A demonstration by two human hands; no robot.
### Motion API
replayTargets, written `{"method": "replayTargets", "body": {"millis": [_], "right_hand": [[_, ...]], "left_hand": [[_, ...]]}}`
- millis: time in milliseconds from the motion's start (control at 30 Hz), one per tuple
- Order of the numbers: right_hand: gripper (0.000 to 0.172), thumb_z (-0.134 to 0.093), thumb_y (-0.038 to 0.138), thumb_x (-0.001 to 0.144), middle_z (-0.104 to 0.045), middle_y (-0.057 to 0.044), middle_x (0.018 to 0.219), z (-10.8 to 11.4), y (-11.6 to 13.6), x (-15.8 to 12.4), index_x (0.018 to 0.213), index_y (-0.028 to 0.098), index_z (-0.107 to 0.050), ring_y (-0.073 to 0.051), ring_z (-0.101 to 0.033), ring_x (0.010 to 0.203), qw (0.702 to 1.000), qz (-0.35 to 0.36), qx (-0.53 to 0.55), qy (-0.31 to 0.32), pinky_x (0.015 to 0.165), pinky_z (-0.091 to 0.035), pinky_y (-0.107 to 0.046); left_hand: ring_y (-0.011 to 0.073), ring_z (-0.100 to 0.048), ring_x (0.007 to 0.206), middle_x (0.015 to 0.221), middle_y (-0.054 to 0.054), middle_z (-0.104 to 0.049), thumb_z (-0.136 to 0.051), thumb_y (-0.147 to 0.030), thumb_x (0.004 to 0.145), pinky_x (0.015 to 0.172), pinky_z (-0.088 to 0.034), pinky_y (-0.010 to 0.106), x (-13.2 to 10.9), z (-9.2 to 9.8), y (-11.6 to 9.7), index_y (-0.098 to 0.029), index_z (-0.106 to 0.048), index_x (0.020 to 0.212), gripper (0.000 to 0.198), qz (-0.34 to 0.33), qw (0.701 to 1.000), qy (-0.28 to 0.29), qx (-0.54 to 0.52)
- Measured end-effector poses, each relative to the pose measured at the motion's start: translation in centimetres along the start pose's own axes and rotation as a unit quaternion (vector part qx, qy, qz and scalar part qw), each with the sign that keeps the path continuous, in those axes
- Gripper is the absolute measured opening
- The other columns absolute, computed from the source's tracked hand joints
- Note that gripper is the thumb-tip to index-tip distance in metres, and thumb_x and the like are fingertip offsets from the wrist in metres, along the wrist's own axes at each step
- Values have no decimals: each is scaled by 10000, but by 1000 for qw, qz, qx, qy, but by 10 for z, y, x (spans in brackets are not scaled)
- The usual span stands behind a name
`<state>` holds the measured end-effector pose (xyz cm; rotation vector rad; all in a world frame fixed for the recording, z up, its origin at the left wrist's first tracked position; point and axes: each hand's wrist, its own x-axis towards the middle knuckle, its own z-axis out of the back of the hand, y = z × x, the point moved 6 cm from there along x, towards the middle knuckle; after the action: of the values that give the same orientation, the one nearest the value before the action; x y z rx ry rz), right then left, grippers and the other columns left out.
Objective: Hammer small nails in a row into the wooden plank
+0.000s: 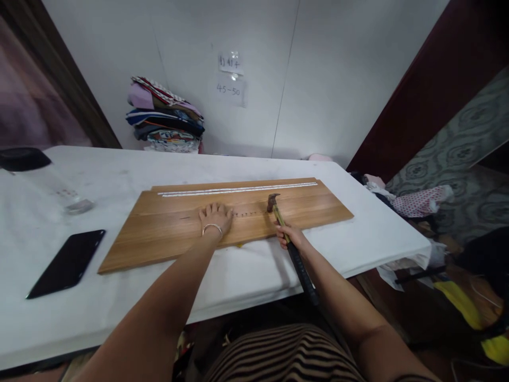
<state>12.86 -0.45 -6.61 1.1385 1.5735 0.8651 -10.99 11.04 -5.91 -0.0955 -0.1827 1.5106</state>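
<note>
A long wood-grain board (159, 228) lies flat on the white-covered table. My left hand (216, 216), with a bangle at the wrist, rests flat on the board with its fingers apart. In my right hand (289, 234) is a hammer (280, 215), gripped around the handle, its head over the board's middle. A row of several small nails (248, 214) runs between my left hand and the hammer head. Left of my hand, a thin dark mark (184, 217), perhaps a loose nail, shows on the wood. Two white measuring strips (238, 189) run along the board's far side.
A black phone or tablet (67, 262) lies on the table (131, 302) at the left, near a clear container with a dark lid (26, 159). Folded fabrics (167, 116) are stacked against the wall. Paper notes (231, 90) hang above. Cloths (421, 201) lie beyond the table's right side.
</note>
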Motion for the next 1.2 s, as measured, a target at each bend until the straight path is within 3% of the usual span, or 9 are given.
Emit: {"method": "replayTargets", "body": {"millis": [100, 700, 1033, 1200], "right_hand": [[487, -748, 381, 644, -441, 129, 526, 1, -1, 1, 1023, 218, -490, -68, -391, 363, 1000, -6, -6, 2, 343, -277, -192], [448, -736, 376, 666, -445, 125, 538, -16, 3, -3, 996, 217, -478, -64, -383, 377, 1000, 7, 4, 16, 343, -292, -186], [474, -750, 387, 625, -431, 126, 528, -6, 0, 3, 982, 218, -489, -60, -370, 354, 1000, 4, 6, -21, 333, -267, -186], [473, -751, 391, 638, -435, 125, 533, -2, 2, 2, 993, 222, -489, -61, -374, 360, 1000, 12, 13, -8, 336, -281, -183]], "left_hand": [[346, -314, 1408, 1531, 156, -414, -206, -573, 932, 1114, -264, 550, -1, 1, -2, -160, -555, 1346, 681, 5, 1000, 10, 2], [340, -326, 1407, 1505, 165, -446, -204, -583, 923, 1115, -261, 540, -1, 2, -2, -165, -554, 1344, 689, 5, 1000, 2, 14], [347, -338, 1389, 1491, 164, -460, -218, -569, 919, 1096, -273, 546, -1, 2, -2, -172, -566, 1313, 659, 6, 1000, 1, 11], [339, -339, 1389, 1496, 165, -454, -223, -570, 918, 1103, -269, 537, -2, 3, -3, -172, -567, 1316, 659, 10, 1000, 7, 12]]}}
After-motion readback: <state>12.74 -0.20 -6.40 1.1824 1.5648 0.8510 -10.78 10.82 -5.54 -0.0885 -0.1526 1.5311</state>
